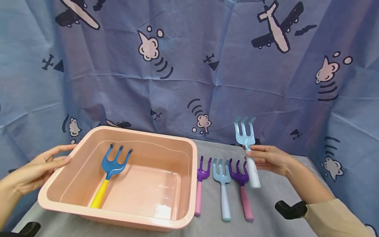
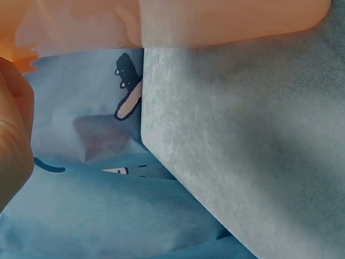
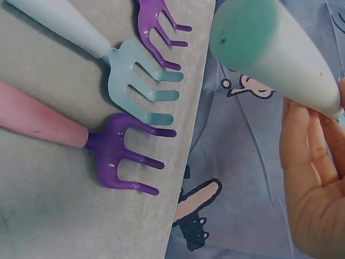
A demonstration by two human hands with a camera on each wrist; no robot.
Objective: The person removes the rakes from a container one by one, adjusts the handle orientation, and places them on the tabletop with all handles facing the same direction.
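Observation:
My left hand (image 1: 41, 168) grips the left rim of a peach plastic basin (image 1: 165, 141), which is tilted so that its inside faces me. In the basin lies a hand rake (image 1: 113, 167) with blue tines and a yellow handle. Above the table, my right hand (image 1: 270, 159) pinches the white handle of a light blue hand rake (image 1: 245, 138), tines up. The right wrist view shows that handle's green-tipped end (image 3: 242, 35) close up. Below it on the table are a purple and pink hand rake (image 1: 240, 177) and another light blue one (image 1: 221, 176).
A second purple and pink hand rake (image 1: 203, 174) lies by the basin's right side, partly hidden by it. Grey cloth covers the table (image 1: 266, 210). Behind the table hangs a blue curtain (image 1: 183, 65) printed with airplanes.

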